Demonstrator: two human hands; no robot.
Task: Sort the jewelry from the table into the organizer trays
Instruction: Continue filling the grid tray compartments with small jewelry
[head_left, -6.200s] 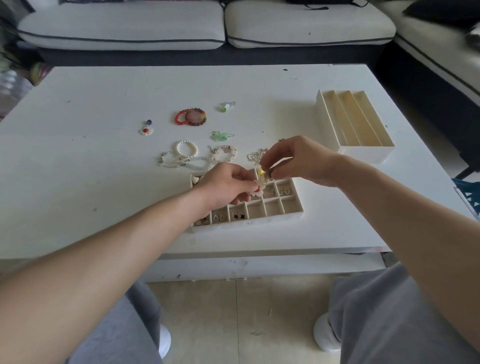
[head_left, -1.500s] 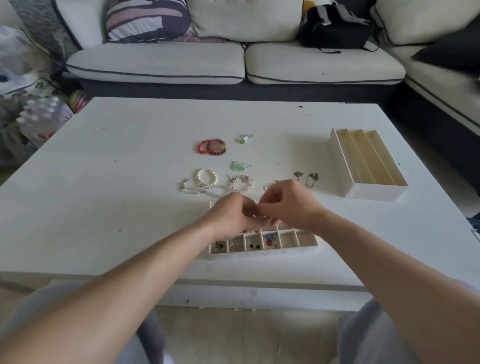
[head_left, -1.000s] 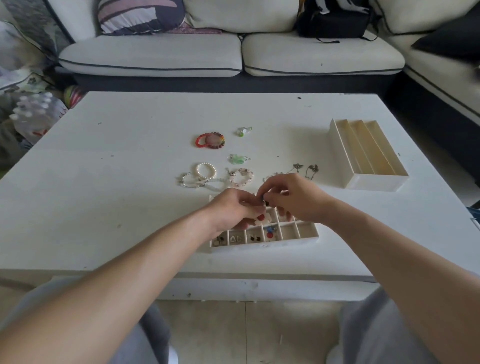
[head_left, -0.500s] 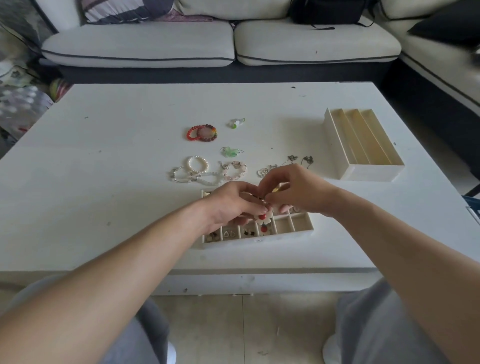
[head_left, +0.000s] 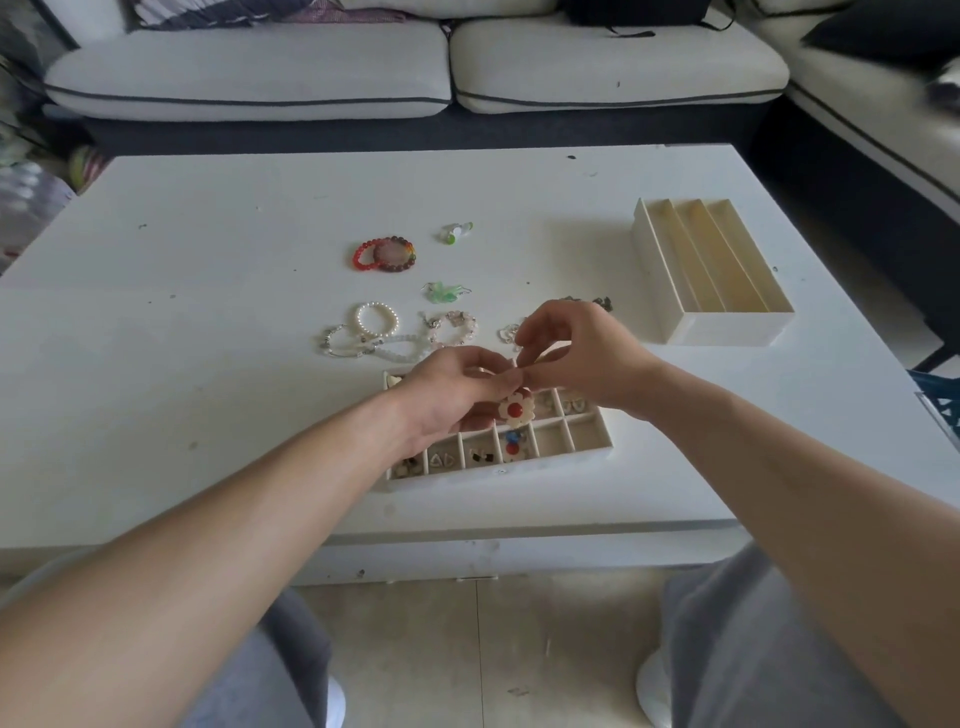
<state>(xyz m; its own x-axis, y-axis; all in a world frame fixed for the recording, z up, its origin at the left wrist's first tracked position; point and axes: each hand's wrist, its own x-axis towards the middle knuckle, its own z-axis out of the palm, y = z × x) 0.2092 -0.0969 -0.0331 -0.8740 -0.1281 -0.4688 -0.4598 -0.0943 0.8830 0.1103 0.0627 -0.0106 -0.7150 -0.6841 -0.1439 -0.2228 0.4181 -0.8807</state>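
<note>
Over the near organizer tray (head_left: 493, 474), the left hand (head_left: 452, 397) and right hand (head_left: 579, 358) both curl, fingertips together pinching a flower earring (head_left: 516, 410) that dangles below.

The head camera looks forward and down, close over the white table (head_left: 208, 338).

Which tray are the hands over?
The small-compartment grid tray at the table's near edge; the long three-channel tray sits apart to the right, untouched.
</note>
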